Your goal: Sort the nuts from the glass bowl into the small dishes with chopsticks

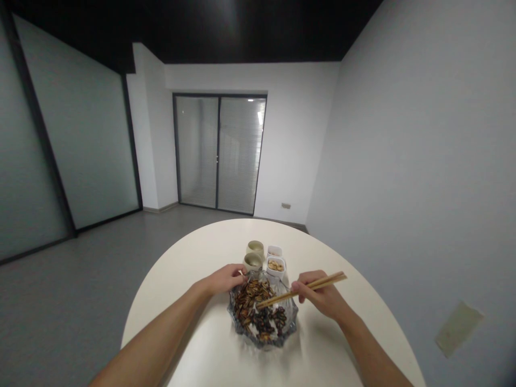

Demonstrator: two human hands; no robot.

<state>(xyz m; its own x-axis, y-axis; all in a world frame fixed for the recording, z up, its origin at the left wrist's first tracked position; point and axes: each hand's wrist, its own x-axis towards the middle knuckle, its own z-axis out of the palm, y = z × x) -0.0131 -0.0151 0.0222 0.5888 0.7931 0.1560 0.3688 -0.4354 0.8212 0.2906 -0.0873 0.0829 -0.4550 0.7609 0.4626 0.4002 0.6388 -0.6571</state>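
Observation:
My right hand (318, 293) holds a pair of wooden chopsticks (300, 288), their tips reaching over a faceted glass bowl (264, 344). The tips are just above a heap of striped sunflower seeds (250, 296), and nothing is pinched between them. Dark pieces (264, 322) fill the bowl's near half. My left hand (223, 279) has its fingers curled at the bowl's far left rim, close to a pale ceramic cup (253, 262). A second cup (255, 249) stands behind it. Peanuts fill a small white dish (276, 266), with another white dish (274, 251) behind.
Everything stands on a round white table (201, 269). Beyond its far edge lie a grey floor, a glass door with blinds (220, 153), and frosted glass panels (80, 134) on the left. A white wall (403, 161) runs along the right.

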